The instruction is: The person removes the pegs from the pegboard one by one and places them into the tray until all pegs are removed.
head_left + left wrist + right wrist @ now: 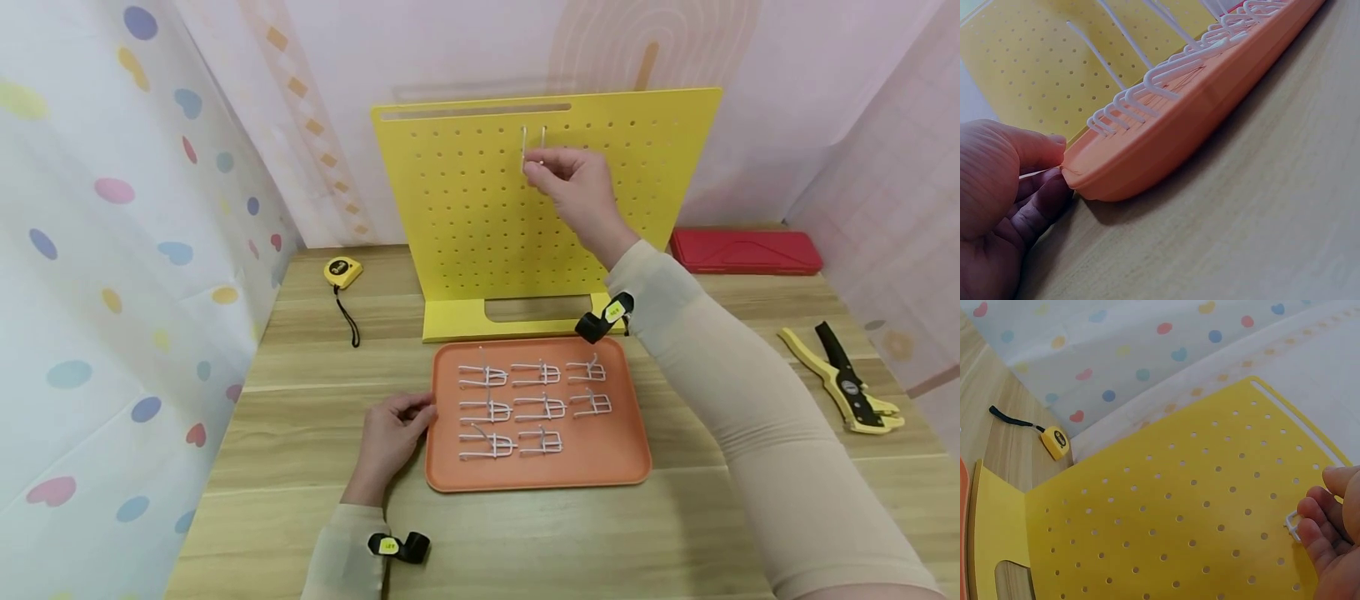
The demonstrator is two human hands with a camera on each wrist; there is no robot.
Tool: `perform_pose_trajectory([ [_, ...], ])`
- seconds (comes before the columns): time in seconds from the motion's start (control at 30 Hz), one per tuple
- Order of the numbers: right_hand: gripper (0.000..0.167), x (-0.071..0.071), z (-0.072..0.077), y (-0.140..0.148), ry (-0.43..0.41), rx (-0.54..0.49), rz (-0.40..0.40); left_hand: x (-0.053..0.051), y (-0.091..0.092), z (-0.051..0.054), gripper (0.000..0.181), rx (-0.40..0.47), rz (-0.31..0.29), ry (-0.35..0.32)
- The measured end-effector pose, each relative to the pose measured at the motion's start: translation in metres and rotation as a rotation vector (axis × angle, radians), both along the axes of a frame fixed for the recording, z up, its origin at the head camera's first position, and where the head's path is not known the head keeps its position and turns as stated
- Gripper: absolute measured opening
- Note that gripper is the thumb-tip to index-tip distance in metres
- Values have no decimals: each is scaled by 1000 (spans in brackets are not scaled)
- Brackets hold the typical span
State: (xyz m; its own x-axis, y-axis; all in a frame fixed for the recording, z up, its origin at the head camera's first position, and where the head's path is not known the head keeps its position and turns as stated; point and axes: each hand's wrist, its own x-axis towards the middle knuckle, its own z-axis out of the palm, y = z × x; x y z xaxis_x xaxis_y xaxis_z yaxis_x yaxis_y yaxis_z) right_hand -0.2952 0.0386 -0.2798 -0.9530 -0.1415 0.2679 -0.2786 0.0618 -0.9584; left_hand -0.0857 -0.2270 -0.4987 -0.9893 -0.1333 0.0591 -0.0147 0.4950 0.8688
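Note:
My right hand [581, 190] pinches a white wire pegboard hook [524, 152] at the upper middle of the upright yellow pegboard [454, 322]. The hook's prongs reach up to holes in the top row; whether they sit inside them I cannot tell. In the right wrist view, part of the white hook [1289, 522] shows beside the fingers, the rest hidden by them. My left hand [388, 440] grips the left rim of an orange tray [600, 467], thumb and fingers around the edge in the left wrist view. Several white hooks [491, 411] lie in rows on the tray.
On the wooden table, a yellow tape measure [342, 269] with a black strap lies left of the pegboard. A red case [746, 252] lies to its right, behind yellow and black wire strippers [847, 383]. Patterned curtains [142, 250] hang around the table.

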Motion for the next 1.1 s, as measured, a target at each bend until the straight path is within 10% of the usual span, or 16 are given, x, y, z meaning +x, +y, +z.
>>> perform_pose_trajectory([
  [0.37,24,2,1,-1,5,-109,31,-1,-2,-2,18,-2,-3,18],
  [1.1,24,29,-4,15,164,-2,34,-2,-4,-2,18,18,-5,38],
])
